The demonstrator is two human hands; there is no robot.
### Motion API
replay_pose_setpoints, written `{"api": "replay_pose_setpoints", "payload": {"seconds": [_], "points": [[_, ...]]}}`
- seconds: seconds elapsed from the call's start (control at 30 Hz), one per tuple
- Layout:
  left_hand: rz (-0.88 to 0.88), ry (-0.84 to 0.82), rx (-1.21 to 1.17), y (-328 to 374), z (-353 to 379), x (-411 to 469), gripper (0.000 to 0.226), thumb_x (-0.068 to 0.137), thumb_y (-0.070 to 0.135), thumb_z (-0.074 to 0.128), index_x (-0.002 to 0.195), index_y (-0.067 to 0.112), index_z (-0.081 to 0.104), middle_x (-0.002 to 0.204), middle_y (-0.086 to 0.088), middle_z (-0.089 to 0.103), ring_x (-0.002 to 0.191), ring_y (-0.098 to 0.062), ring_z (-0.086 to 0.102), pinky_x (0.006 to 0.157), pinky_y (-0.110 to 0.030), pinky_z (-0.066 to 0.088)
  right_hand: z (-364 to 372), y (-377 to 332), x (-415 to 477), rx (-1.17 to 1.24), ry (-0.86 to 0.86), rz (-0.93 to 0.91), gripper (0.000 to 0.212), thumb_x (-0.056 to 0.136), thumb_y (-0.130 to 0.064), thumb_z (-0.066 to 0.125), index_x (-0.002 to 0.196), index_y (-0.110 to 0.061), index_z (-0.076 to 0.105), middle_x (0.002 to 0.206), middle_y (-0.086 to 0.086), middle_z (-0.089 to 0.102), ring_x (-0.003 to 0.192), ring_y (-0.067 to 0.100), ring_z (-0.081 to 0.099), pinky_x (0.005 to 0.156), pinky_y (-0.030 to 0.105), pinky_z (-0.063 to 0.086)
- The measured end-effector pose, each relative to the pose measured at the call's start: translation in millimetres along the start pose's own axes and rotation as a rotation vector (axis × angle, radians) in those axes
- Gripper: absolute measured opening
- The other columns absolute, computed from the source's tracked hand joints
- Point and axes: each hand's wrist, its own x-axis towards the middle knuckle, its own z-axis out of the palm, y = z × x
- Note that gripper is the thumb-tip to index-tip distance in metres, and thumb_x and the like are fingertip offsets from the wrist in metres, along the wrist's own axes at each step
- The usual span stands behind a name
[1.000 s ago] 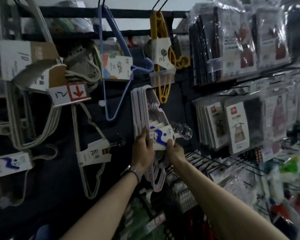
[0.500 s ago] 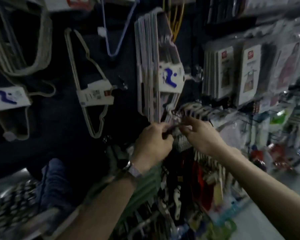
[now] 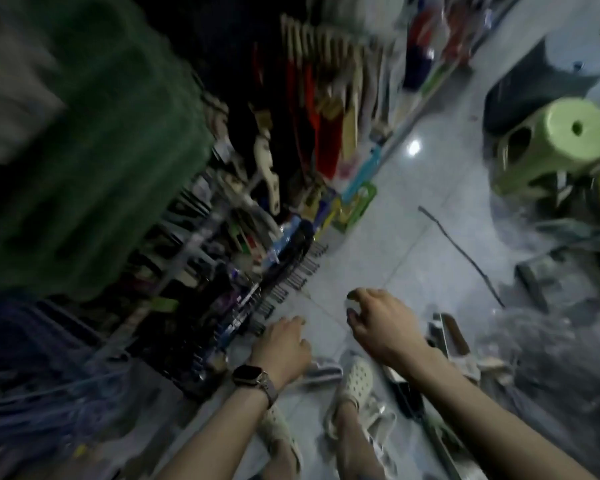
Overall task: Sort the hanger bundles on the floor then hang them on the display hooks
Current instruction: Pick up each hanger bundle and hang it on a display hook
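The view points down at the pale tiled floor [image 3: 378, 237] and is blurred by motion. My left hand [image 3: 281, 348], a watch on its wrist, hangs over the floor with loosely curled fingers and holds nothing. My right hand [image 3: 378, 320] hovers beside it, fingers also loosely bent and empty. Just right of that hand lies a pale hanger bundle [image 3: 445, 337] on the floor, partly hidden by my forearm. A heap of clear plastic-wrapped bundles [image 3: 551, 358] sits further right. The display hooks with the hung hangers are out of view.
A low rack of goods on metal pegs [image 3: 291, 275] runs along the left. My feet in white clogs [image 3: 357, 375] stand below the hands. A green plastic stool [image 3: 561, 140] lies at the upper right, and a thin dark rod [image 3: 465, 251] lies on the tiles.
Both hands let go of the pink hanger bundle on the wall hook and dropped down. The view swung from the hanger wall to the floor.
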Motion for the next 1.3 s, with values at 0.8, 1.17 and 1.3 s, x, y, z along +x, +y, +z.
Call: {"api": "replay_pose_setpoints", "payload": {"seconds": [0.8, 1.17, 1.3], "points": [[-0.15, -0.048, 0.321, -339.4, 504.4, 293.0, 0.098, 0.072, 0.025, 0.085, 0.148, 0.013, 0.024, 0.14, -0.014, 0.042, 0.126, -0.032, 0.049, 0.097, -0.045, 0.05, 669.7, 153.4, 136.1, -0.273, -0.321, -0.048, 0.093, 0.082, -0.027, 0.078, 0.156, -0.012, 0.023, 0.144, 0.013, 0.041, 0.128, 0.032, 0.045, 0.113, 0.048, 0.04], [-0.052, 0.035, 0.133, -251.4, 383.4, 211.5, 0.088, 0.07, 0.021, 0.082, 0.145, 0.019, 0.036, 0.134, -0.009, 0.046, 0.122, -0.031, 0.049, 0.089, -0.046, 0.052, 511.9, 140.3, 94.8, -0.233, -0.258, -0.027, 0.086, 0.073, -0.027, 0.085, 0.144, -0.013, 0.039, 0.135, 0.01, 0.047, 0.119, 0.029, 0.05, 0.097, 0.043, 0.05], [0.021, 0.131, 0.042, -173.3, 295.7, 155.8, 0.084, 0.071, 0.019, 0.08, 0.146, 0.018, 0.042, 0.133, -0.008, 0.055, 0.119, -0.032, 0.054, 0.091, -0.043, 0.051, 385.5, 126.4, 57.7, -0.186, -0.203, 0.022, 0.09, 0.073, -0.029, 0.083, 0.149, -0.014, 0.038, 0.14, 0.009, 0.047, 0.126, 0.03, 0.05, 0.103, 0.043, 0.049]]}}
